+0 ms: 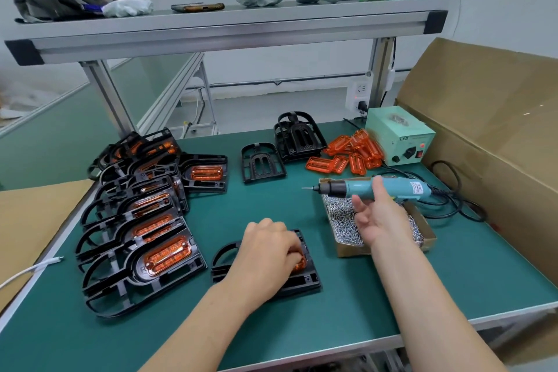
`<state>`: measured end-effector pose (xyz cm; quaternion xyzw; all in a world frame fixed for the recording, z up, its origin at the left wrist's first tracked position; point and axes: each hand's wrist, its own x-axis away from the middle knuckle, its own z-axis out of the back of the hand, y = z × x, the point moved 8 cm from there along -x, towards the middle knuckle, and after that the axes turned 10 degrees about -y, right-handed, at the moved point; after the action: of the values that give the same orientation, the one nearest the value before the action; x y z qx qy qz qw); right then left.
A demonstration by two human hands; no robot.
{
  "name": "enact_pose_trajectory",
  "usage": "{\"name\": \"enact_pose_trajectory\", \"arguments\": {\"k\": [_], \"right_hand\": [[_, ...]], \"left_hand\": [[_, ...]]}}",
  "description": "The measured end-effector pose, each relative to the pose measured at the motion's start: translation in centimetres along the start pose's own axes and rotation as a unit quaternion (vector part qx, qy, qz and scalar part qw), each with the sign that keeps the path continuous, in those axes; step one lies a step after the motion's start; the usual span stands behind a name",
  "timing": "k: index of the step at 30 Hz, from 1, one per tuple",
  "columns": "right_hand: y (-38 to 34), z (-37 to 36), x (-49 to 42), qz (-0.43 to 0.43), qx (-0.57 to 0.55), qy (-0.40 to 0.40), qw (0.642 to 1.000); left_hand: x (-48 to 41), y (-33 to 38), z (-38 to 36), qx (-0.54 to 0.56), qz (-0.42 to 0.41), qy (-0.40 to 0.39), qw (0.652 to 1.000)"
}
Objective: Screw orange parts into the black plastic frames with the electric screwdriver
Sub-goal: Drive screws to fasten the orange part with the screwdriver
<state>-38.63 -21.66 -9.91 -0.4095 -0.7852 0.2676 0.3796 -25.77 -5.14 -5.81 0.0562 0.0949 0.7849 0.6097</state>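
**A:** Seating before driving?

**B:** Yes. Press the orange part (299, 264) flat into the black frame (302, 284), near the middle of the table's (332, 326) near edge. Keep it pinned against shifting under torque.

**A:** Left grip?

**B:** Left hand (268, 251) closed, fingers curled over the orange part, holding it down in the frame.

**A:** And the right?

**B:** Right hand (377, 220) over the box of screws (341, 220) toward the right edge. Fingers spread and loose, thumb laid against the barrel of the electric screwdriver (392, 187). Hard to tell whether truly held or merely touched.

**A:** Best way on from here?

**B:** Probably wrap a firm grip round the barrel and load a screw on the bit. Stand the tool upright over a hole, push straight down and stop once seated. No tilting, for fear of a stripped hole.

**A:** Supplies?

**B:** Loose orange pieces (353, 151) heaped toward the far right corner, with bare frames (262, 161) just left of them. Finished frames (136, 220) stacked along the left edge.
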Motion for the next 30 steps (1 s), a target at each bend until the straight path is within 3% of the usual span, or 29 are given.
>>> {"name": "enact_pose_trajectory", "arguments": {"k": [5,11,15,22,27,30], "right_hand": [[-2.9,-1.5,-0.5,0.080,-0.017,0.008,0.997],[-5.6,-3.3,-1.1,0.114,-0.121,-0.014,0.986],[-6.2,-3.6,-1.7,0.117,-0.147,-0.032,0.982],[-6.1,-4.0,-1.9,0.115,-0.202,-0.063,0.970],[-5.5,-4.1,-2.1,0.098,-0.205,-0.046,0.973],[-5.7,-4.2,-1.9,0.110,-0.218,-0.055,0.968]], "left_hand": [[-3.2,4.4,0.8,0.104,-0.053,0.056,0.992],[-8.0,7.8,-1.5,0.007,-0.024,0.001,1.000],[-9.6,8.4,-2.7,0.005,-0.004,-0.039,0.999],[-9.3,8.9,-2.3,0.004,-0.006,0.032,0.999],[-8.5,8.3,-1.8,0.112,-0.006,0.093,0.989],[-8.1,7.5,-1.7,0.261,0.012,0.093,0.961]]}}
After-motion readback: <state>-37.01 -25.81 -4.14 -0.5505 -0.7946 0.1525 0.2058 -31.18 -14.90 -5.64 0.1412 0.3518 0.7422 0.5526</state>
